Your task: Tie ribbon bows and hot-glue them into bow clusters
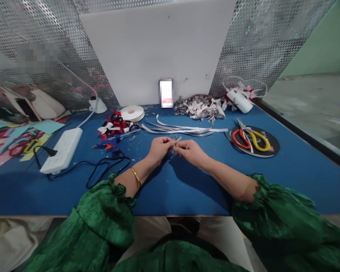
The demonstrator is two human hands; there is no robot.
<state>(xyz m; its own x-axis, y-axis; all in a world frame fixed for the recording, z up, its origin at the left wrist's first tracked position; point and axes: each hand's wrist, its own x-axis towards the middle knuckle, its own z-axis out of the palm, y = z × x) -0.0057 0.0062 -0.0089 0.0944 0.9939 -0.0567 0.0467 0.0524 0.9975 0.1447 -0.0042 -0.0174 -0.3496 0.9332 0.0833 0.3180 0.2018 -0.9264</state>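
Observation:
My left hand and my right hand meet over the middle of the blue table, fingers pinched together on a small piece of grey ribbon. Both hands are closed on it, fingertips almost touching. Just beyond them lie long cut ribbon strips. A blue glue gun rests to the left of my left hand, its black cord looping toward me.
A white ribbon roll, a heap of red, black and white bows and a white power strip sit at left. A pile of finished grey bows lies at the back. Scissors rest on a black disc at right.

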